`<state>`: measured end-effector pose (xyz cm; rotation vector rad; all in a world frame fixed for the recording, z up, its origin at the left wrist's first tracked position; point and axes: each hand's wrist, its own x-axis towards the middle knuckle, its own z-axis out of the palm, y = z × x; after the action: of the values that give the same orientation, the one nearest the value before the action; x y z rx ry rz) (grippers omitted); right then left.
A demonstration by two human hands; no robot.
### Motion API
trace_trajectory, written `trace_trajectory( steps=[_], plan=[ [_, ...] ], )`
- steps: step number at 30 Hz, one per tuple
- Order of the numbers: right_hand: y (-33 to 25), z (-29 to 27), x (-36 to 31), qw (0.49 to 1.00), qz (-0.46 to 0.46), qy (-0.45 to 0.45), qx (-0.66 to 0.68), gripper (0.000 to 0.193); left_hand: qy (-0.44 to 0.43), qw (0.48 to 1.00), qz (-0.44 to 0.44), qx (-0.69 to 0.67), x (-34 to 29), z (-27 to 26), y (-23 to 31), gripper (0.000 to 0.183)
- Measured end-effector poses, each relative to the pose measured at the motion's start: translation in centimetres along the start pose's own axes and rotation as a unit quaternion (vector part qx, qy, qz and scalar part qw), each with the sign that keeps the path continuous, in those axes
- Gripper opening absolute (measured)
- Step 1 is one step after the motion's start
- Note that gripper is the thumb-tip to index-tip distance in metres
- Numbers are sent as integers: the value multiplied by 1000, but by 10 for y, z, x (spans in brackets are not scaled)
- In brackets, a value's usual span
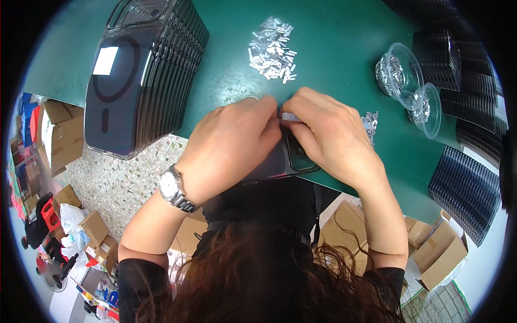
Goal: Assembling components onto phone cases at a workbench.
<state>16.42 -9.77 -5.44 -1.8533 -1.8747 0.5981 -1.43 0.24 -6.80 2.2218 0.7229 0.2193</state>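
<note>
A dark phone case with a clear rim and a camera opening lies under both my hands at the table's near edge. My left hand, with a metal watch on the wrist, is closed on the case, fingertips by its far edge; part of the grip is hidden. Closed over the camera end, my right hand pinches a small whitish strip between thumb and forefinger. The fingertips of both hands nearly meet there. Beyond them, a loose pile of small silvery pieces rests on the green table.
A tall stack of similar phone cases stands at the left. Toward the right are clear plastic cups of small metal pieces, with another small pile nearer. Black stacked cases line the right edge. Cardboard boxes stand on the floor.
</note>
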Motion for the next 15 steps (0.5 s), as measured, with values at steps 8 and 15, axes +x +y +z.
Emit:
trace_trajectory(
  steps=[8,15],
  plan=[
    [-10,4,-12,986,-35,-1,-162,20,1,1000,25,12,-2,1,0,12],
    [-15,15,-15,979,-28,104,-171,12,21,996,31,81,-2,-4,16,13]
  ],
)
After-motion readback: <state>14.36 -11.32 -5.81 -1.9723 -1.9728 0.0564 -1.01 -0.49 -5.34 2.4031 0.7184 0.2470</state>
